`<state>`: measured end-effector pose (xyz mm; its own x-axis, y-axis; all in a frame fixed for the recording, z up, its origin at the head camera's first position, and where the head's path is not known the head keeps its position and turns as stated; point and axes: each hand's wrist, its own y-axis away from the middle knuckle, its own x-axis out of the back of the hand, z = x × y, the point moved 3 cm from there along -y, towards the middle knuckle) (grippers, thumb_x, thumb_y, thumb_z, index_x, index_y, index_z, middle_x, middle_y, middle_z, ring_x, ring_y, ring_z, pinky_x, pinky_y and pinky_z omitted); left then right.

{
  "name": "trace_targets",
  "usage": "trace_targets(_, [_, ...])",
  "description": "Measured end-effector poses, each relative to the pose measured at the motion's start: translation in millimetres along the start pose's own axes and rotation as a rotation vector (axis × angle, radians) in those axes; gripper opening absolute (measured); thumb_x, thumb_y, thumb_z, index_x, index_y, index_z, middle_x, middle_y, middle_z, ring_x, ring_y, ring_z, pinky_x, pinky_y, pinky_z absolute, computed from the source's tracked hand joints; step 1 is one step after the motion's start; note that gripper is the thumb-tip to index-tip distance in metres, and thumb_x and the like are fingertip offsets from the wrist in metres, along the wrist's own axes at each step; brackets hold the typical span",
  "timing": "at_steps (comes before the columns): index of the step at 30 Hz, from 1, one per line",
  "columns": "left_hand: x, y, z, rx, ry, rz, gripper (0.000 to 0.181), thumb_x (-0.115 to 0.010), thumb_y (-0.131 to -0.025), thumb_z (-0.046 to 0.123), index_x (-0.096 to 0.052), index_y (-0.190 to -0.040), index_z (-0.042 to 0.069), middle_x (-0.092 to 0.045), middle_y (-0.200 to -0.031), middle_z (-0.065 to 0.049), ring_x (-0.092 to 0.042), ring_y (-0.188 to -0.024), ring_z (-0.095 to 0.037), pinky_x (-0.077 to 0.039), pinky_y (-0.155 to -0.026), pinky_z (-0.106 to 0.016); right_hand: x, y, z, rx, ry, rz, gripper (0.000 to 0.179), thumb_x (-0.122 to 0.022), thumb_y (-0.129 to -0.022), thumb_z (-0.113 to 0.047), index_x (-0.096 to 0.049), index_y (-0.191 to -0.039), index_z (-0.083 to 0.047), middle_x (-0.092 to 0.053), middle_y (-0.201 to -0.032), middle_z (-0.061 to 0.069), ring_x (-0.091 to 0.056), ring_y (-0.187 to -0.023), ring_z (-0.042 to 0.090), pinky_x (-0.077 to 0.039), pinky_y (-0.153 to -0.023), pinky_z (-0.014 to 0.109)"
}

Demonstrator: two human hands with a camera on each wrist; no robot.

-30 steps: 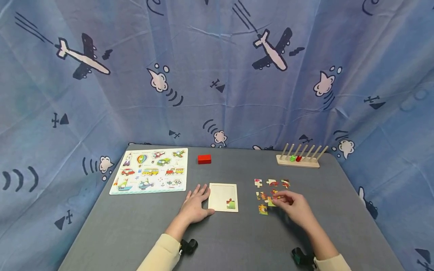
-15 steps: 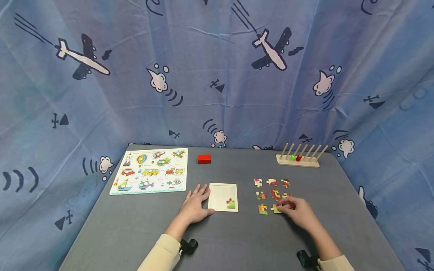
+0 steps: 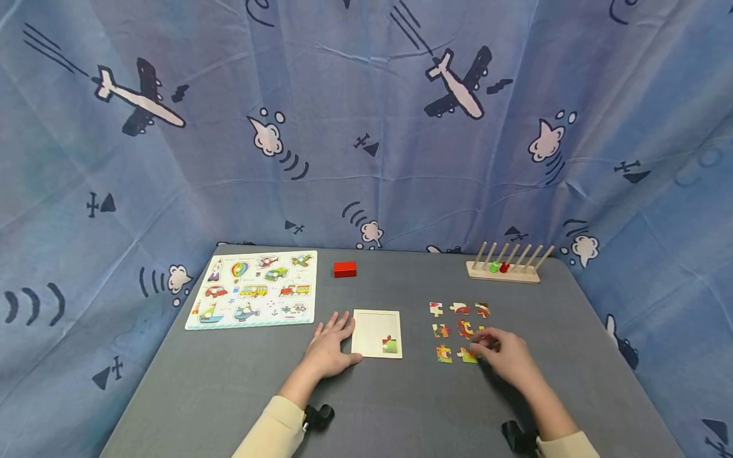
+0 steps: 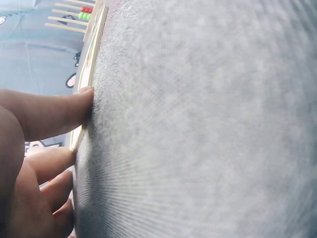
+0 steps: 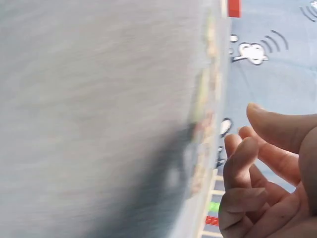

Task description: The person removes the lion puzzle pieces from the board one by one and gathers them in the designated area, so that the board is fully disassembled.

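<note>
A light wooden puzzle tray (image 3: pixel 372 326) lies mid-table, with a small red-and-green puzzle piece (image 3: pixel 389 344) in its lower right corner. My left hand (image 3: pixel 329 352) lies spread at the tray's left side, thumb and index finger touching its edge in the left wrist view. Over on the right, several puzzle pieces lie in loose rows. Above them hovers my right hand (image 3: pixel 506 358), its fingers loosely bent. Nothing shows between thumb and fingers in the right wrist view. A green-yellow puzzle piece (image 3: pixel 466 355) lies just by the fingertips; another piece is mostly hidden behind the hand.
At the back left lies a picture board (image 3: pixel 252 289) of vehicles. A red block (image 3: pixel 345 269) sits behind the tray. A wooden peg stand (image 3: pixel 509 272) with green and red beads stands at the back right. A blue printed curtain (image 3: pixel 366 127) surrounds the grey table.
My right hand has set the green-yellow piece down in the front row and let go, then shifted right and lifted slightly. The left hand has stayed still.
</note>
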<state>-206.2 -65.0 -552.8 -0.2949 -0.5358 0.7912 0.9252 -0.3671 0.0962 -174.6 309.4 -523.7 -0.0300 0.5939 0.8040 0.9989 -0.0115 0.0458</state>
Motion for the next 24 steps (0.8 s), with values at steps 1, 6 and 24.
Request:
trace_targets(1, [-0.1,0.0,-0.1,-0.002,0.001,0.001,0.081,-0.077,-0.087,0.038,-0.043,-0.154,0.008,-0.029,-0.166,-0.008,-0.017,-0.156,-0.033,-0.011,-0.126,-0.057,2,-0.4,-4,0.009,-0.008,0.010,0.024,-0.075,-0.092,-0.021,-0.073,-0.110,-0.005,-0.069,-0.086,0.002,-0.058,-0.071,0.014,-0.046,-0.057,0.028])
trace_targets(6, [-0.2,0.9,-0.5,-0.009,0.008,0.008,0.081,-0.078,-0.087,0.037,-0.043,-0.154,0.008,-0.029,-0.166,-0.009,-0.017,-0.156,-0.034,-0.011,-0.125,-0.058,11,-3.6,-28,0.085,-0.041,0.048,0.026,-0.075,-0.092,-0.022,-0.074,-0.112,-0.006,-0.072,-0.087,0.001,-0.059,-0.070,0.013,-0.047,-0.056,0.026])
trace_targets(24, [-0.4,0.4,1.2,-0.009,0.002,0.014,0.081,-0.078,-0.086,0.037,-0.043,-0.154,0.008,-0.029,-0.166,-0.009,-0.017,-0.156,-0.034,-0.011,-0.125,-0.058,-23,-21.5,-92,0.181,-0.166,-0.035,0.021,-0.076,-0.090,-0.015,-0.074,-0.108,-0.004,-0.071,-0.085,0.000,-0.058,-0.067,0.011,-0.050,-0.059,0.024])
